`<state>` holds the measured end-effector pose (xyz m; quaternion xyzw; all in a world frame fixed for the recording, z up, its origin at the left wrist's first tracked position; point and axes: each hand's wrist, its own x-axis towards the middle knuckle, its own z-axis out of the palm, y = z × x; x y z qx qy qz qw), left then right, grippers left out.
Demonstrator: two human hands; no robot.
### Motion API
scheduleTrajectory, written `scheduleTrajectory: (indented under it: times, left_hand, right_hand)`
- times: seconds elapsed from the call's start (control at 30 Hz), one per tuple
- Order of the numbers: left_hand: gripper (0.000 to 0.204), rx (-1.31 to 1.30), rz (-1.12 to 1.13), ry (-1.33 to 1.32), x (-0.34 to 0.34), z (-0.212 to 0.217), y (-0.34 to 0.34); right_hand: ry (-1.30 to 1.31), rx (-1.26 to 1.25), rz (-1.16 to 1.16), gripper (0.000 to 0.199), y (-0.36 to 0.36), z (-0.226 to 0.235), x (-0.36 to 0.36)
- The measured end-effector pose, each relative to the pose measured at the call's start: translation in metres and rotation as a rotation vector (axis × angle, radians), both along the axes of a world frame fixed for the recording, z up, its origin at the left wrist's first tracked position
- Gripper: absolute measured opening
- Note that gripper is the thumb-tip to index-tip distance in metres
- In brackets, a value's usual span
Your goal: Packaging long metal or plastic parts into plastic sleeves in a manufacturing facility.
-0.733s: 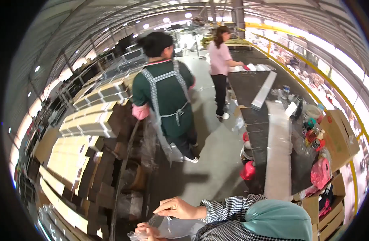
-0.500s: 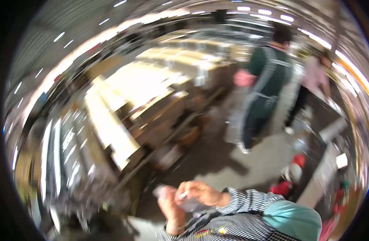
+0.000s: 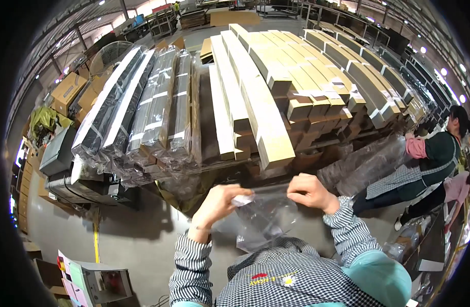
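Note:
A transparent plastic bag hangs stretched between my two hands, in front of my checked apron. My left hand is closed on its left side, with a small white piece at the fingertips that I cannot identify. On the bag's upper right edge, my right hand pinches the film between thumb and fingers. The bag looks thin and crumpled; nothing inside it can be made out. Both striped sleeves reach in from below.
Ahead lie long cardboard boxes in stacks. Plastic-wrapped long packages are piled to their left. A person in a dark green top stands at the right beside a plastic-wrapped bundle. An open box is at lower left.
My view has swung right, bringing the stacks in front of me. My hands have moved apart, drawing the bag out between them. The person in green now appears farther right.

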<state>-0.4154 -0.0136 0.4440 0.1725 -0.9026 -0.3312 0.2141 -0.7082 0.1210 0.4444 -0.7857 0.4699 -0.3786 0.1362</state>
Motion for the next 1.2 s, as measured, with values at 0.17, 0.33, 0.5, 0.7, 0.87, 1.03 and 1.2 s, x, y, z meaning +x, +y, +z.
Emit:
scheduleTrajectory:
  times: [0.17,0.33,0.5,0.7,0.87,1.03,1.2]
  left_hand:
    - [0.03,-0.372,0.045,-0.2,-0.066,-0.004,-0.039]
    - [0.006,0.646,-0.158,0.237,-0.09,0.034,-0.061]
    - [0.009,0.803,0.003,0.256,-0.098,-0.005,-0.081]
    - [0.01,0.51,0.474,0.502,-0.126,0.0,-0.101]
    - [0.008,0.578,0.399,0.429,-0.076,0.037,-0.081]
    - [0.009,0.138,0.569,0.405,-0.072,0.018,-0.075]
    - [0.036,1.096,0.586,0.767,-0.076,-0.016,-0.026]
  right_hand:
    - [0.258,-0.279,-0.174,0.014,-0.055,-0.043,-0.036]
    - [-0.592,-0.178,-0.126,0.004,-0.073,-0.007,-0.034]
    - [-0.556,-0.071,-0.371,0.01,-0.108,-0.033,-0.04]
    - [-0.744,-0.096,-0.401,0.013,-0.175,-0.033,-0.031]
    - [-0.581,-0.082,-0.465,0.011,-0.137,-0.003,0.001]
    - [-0.336,-0.01,-0.483,0.018,-0.146,-0.04,-0.015]
    - [-0.783,0.275,-0.326,0.026,-0.122,-0.06,0.02]
